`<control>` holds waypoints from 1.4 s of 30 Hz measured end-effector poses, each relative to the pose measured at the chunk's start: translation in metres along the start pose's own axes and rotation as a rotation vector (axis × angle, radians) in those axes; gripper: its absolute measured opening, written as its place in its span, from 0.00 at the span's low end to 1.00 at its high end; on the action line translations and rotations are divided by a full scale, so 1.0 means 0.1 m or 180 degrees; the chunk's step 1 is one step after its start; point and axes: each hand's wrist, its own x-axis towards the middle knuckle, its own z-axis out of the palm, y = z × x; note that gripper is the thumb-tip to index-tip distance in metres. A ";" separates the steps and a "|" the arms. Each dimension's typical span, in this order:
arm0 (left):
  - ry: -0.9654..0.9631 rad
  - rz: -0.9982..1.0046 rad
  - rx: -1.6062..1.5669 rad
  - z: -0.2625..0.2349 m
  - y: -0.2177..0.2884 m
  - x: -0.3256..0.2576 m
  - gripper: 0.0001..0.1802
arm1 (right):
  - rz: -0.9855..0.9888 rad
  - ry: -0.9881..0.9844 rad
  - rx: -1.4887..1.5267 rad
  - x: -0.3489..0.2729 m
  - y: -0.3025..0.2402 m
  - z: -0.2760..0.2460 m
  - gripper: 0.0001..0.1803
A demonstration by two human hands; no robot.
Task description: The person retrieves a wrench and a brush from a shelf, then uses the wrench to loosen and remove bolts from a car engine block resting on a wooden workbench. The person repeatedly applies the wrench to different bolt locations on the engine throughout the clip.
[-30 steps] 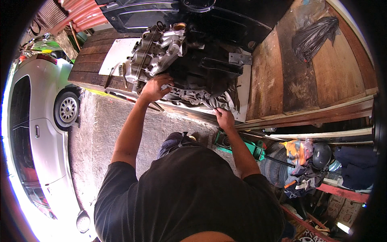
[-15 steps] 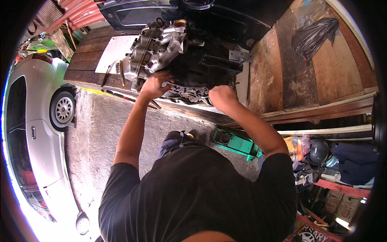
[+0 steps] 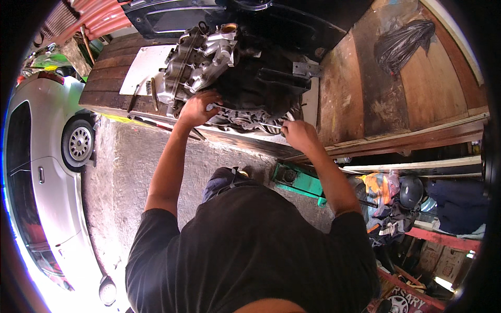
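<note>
A grimy engine (image 3: 242, 91) with a silver cast manifold (image 3: 219, 55) lies on the wooden bench in front of me. My left hand (image 3: 201, 108) rests at its near left edge, below the manifold. The fingers there are curled over, and a small pale bit shows by the thumb; what they grip is hidden. At the near right corner of the engine, my right hand (image 3: 300, 134) is closed on a thin shiny metal tool (image 3: 270, 125). Its shaft points left across the metal parts on the engine's near face; its exact kind is unclear.
On the bench's left lie a brush (image 3: 153, 94) and a white sheet (image 3: 143, 70). A black plastic bag (image 3: 402, 47) sits on the boards at right. Below the bench stands a green floor jack (image 3: 300, 181). A silver car (image 3: 55, 193) is parked at left.
My right hand has shifted slightly right and toward me, and the thin metal tool now shows in it. The left hand stays at the same part of the engine.
</note>
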 end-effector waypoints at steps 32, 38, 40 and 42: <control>-0.0099 -0.0057 -0.0004 0.00 -0.02 0.02 0.13 | 0.0310 0.1249 0.2137 -0.02 0.23 1.81 0.14; -0.0068 0.0020 -0.0011 0.00 -0.03 0.03 0.12 | 0.0276 0.1320 0.1999 0.05 0.32 1.94 0.13; -0.0074 0.0005 0.0000 0.00 -0.02 0.03 0.12 | 0.0278 0.1302 0.2018 0.03 0.34 1.94 0.13; -0.0084 -0.0017 0.0012 0.00 0.00 0.03 0.12 | 0.0271 0.1275 0.2041 0.03 0.34 1.92 0.13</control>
